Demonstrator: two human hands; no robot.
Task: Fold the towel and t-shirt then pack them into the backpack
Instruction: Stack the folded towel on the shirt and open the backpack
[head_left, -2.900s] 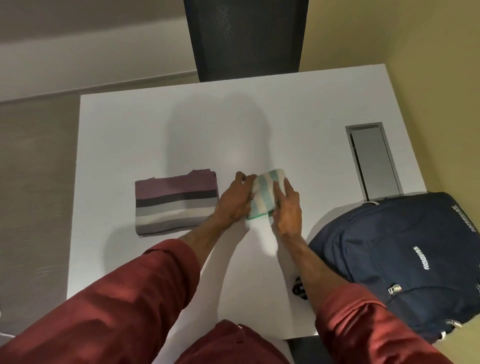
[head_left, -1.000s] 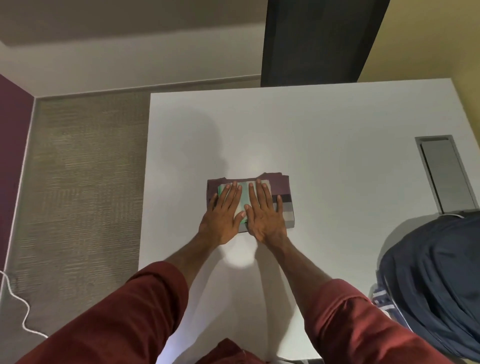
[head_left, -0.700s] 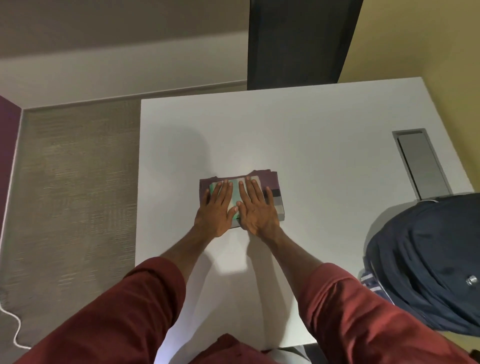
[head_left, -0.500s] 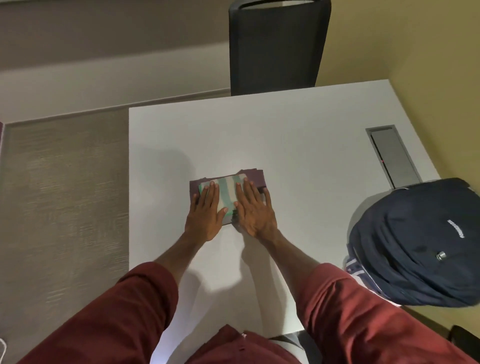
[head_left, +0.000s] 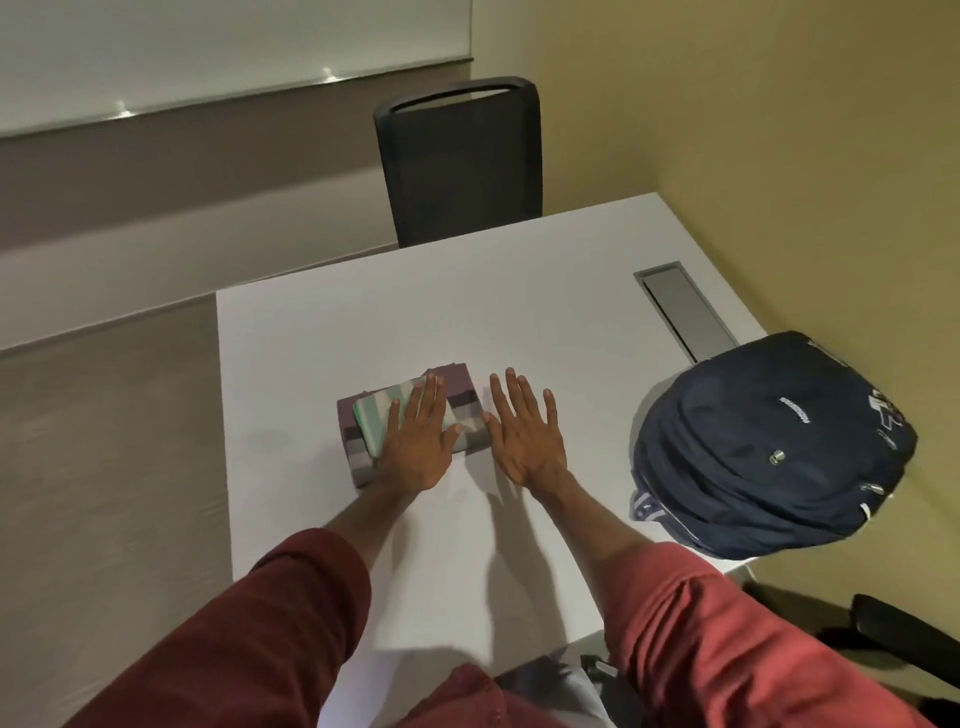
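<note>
Pressure from flat left hand steadies folded mint-striped towel on folded purple-grey t-shirt; empty, outspread right hand should open navy fabric backpack.

Navy backpack (mint-striped towel on purple-banded t-shirt).

Wearer, head view | left sleeve: long, dark red cloth, creased, its edge ended at mid-forearm | right sleeve: same garment, appeared lighter salmon-red in the light, edge bunched in folds at the forearm | shirt front: same red, showed at the lower edge | left grip and right grip: were bare
</note>
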